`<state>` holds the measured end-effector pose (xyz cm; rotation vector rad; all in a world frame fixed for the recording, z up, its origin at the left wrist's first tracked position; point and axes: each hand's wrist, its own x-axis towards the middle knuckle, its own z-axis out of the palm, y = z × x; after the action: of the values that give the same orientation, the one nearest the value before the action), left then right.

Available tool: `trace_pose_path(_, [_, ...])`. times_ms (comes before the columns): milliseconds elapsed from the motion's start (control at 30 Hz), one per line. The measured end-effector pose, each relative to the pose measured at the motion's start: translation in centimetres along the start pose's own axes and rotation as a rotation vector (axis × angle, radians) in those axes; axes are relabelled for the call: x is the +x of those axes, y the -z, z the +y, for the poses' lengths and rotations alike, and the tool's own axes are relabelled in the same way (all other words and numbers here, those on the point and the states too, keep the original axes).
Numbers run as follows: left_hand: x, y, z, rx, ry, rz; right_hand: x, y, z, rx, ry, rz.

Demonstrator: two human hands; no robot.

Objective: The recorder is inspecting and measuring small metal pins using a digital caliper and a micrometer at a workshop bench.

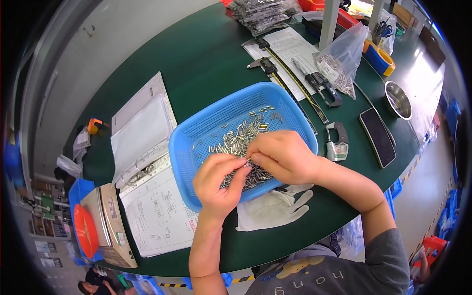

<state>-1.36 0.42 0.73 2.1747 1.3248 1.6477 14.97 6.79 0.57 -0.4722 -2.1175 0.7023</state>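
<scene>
Both forearms are coming up from the lower edge and meeting over a blue basket (196, 142) that is sitting on the green table (196, 54). Left hand (218, 183) is curling its fingers, with thumb and forefinger pinching a small metal pin (244, 166) above the near part of the basket. Right hand (281, 156) is arching over from the other side, its fingertips closing on the same pin, so the two hands are touching at that point; whether the right one is gripping the pin or only steadying it, I cannot tell. More pins (238, 139) are lying loose in a heap on the basket floor, just beyond and beneath the hands. A white glove (275, 206) is lying flat on the table under the right wrist, partly tucked beneath the basket's near edge. An open binder (142, 132) with drawing sheets is lying to the left of the basket, and a scale (105, 223) with an orange dish is sitting at its near left corner. To the right of the basket, a micrometer (337, 142) and a phone (377, 136) are resting side by side, with a steel bowl (398, 100) farther off. Calipers (287, 78) are lying across paper behind the basket, beside a clear bag (341, 61) of small metal parts.
</scene>
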Motion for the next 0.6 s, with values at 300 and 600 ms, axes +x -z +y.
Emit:
trace_pose_path(300, [-0.08, -0.30, -0.07, 0.003, 0.071, 0.044, -0.01, -0.42, 0.17, -0.093, 0.135, 0.069])
trace_pose_path(600, [-0.73, 0.02, -0.38, -0.145, 0.235, -0.003, 0.15, -0.50, -0.32, -0.156, 0.160, 0.171])
